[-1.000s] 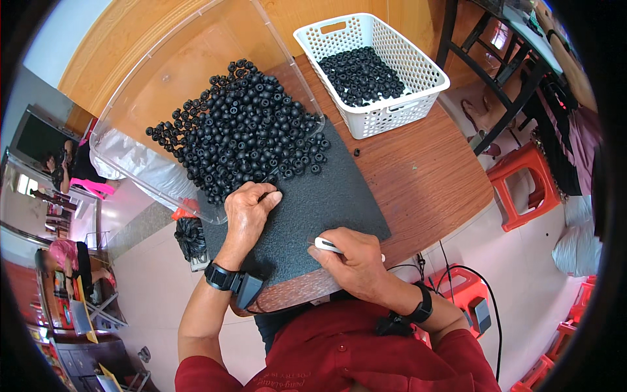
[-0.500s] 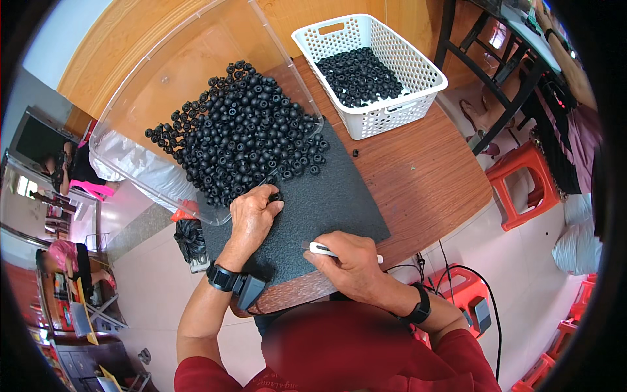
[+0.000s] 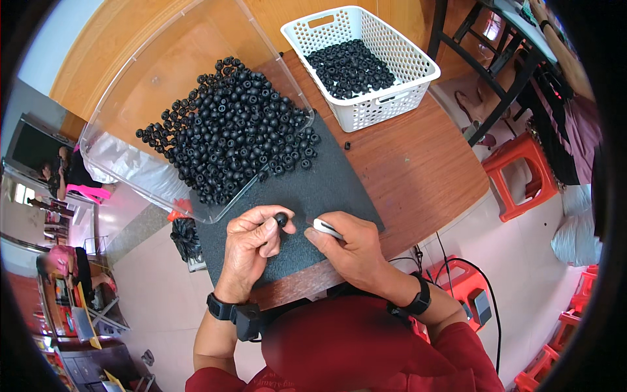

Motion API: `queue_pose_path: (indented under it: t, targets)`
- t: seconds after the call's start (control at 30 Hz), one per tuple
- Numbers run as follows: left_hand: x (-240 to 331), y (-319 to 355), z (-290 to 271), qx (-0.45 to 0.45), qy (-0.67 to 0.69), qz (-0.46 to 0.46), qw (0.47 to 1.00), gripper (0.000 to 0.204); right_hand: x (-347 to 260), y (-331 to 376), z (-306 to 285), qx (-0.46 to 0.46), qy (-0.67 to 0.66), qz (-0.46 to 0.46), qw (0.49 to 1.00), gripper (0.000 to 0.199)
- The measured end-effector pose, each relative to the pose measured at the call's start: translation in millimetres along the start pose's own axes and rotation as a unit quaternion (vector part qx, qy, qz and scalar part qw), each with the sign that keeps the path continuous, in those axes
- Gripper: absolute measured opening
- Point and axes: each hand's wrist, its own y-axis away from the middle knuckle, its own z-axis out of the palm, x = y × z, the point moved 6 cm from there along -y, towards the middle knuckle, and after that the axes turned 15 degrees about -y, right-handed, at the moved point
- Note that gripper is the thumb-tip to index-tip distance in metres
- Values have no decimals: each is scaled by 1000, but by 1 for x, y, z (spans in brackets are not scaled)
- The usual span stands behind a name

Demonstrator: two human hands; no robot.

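Wooden table [image 3: 418, 163] under a dark mat [image 3: 326, 189], red stools and tiled floor around it. Judging by the piles, much of the work remains: a large heap of black rings [image 3: 228, 137] spills from a clear bin [image 3: 130, 163] onto the mat, while a thinner layer lies in the white basket [image 3: 392, 104], and one stray ring [image 3: 347, 145] sits on the table between them. Just above the mat's near part, the left hand [image 3: 251, 245] curls palm-down, thumb and forefinger pinched shut on a single ring [image 3: 281, 219]. The right hand [image 3: 349, 248] faces it, fingers closed around a small white-handled tool [image 3: 325, 228] whose tip points at that ring, close to it; contact cannot be told.
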Motion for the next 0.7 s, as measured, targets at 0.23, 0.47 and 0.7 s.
queue_pose_path:
  t: [0.23,0.47,0.7]
  targets:
    - [-10,16,5,26,43,11,999,30,-4,1,16,-3,22,-35,999,14]
    - [-4,26,4,45,33,49,997,30,-14,2,26,-42,113,-113,986,26]
    - [-6,32,3,51,47,27,997,30,-19,6,35,-42,164,-170,971,28]
